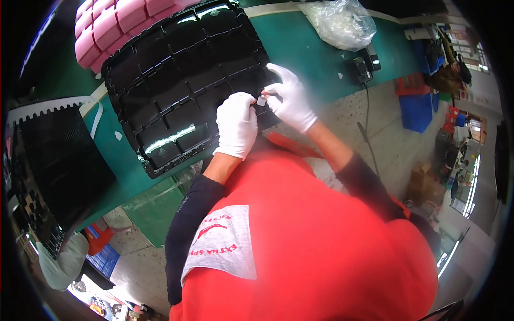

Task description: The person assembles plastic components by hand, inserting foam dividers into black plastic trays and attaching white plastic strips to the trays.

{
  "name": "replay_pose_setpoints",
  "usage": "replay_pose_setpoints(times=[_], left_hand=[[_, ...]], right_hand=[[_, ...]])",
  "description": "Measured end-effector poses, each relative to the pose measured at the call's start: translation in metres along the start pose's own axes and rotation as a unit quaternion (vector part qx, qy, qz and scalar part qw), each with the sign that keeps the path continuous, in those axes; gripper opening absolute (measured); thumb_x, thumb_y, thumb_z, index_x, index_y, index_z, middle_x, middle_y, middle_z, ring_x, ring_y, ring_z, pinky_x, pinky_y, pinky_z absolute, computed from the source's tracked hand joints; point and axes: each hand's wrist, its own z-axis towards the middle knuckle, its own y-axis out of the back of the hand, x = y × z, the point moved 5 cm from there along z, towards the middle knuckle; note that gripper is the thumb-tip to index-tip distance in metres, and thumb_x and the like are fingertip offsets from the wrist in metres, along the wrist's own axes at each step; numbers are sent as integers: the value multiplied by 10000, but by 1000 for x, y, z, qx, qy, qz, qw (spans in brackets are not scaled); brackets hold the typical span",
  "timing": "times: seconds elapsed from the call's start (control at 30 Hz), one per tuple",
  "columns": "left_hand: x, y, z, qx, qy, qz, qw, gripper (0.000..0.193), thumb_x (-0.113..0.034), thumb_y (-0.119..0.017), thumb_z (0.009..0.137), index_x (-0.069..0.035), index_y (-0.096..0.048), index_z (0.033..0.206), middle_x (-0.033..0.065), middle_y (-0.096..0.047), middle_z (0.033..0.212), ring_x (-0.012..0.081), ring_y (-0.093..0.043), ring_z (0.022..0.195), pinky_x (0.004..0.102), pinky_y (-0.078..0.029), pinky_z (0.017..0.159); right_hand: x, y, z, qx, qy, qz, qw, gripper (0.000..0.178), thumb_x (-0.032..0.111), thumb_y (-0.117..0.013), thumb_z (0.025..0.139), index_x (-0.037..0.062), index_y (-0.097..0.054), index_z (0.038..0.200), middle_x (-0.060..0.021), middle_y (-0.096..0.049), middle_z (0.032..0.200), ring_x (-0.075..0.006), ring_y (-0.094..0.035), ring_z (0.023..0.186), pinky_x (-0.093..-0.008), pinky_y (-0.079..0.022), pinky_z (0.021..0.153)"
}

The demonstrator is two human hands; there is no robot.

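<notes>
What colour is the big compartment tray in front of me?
The tray is glossy black; the head view, the only one, shows it best.

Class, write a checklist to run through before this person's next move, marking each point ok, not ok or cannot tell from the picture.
1. Left hand and right hand both gloved: ok, both in white.
2. Small piece at the fingertips: ok, it is between the two hands.
3. Which hand has the firm grip on it: cannot tell, fingers of both are close to it.
4. Black tray resting on the green table: ok.
5. Clear bag apart from the tray: ok, it lies to the right.
6. Pink blocks not touching the tray: cannot tell, its edge hides the gap.
</notes>
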Motion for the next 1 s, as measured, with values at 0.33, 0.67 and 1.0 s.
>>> replay_pose_setpoints(times=[0.33,0.67,1.0], left_hand=[[2,6,-2,-16,14,-21,1000,224,23,-629,695,-64,-578,894,105,-620,904,302,-599,823,392,-464,710],[0,9,-2,-6,15,-20,1000,203,7,-623,699,-64,-574,882,104,-614,898,303,-591,822,398,-456,721],[2,11,-5,-31,12,-27,999,221,2,-624,698,-63,-584,905,104,-620,918,299,-594,834,394,-460,738]], right_hand=[[-10,-12,-2,-38,-3,-10,999,184,5,-759,658,45,-725,834,-153,-521,1315,-308,-528,1166,-375,-479,946],[-2,-8,-6,-58,36,-85,994,73,169,-737,696,164,-729,768,-90,-593,1237,-295,-531,1134,-407,-406,952],[-2,0,-13,-54,-55,-19,997,168,168,-760,694,107,-729,848,-121,-595,1212,-300,-556,1096,-381,-447,932]])
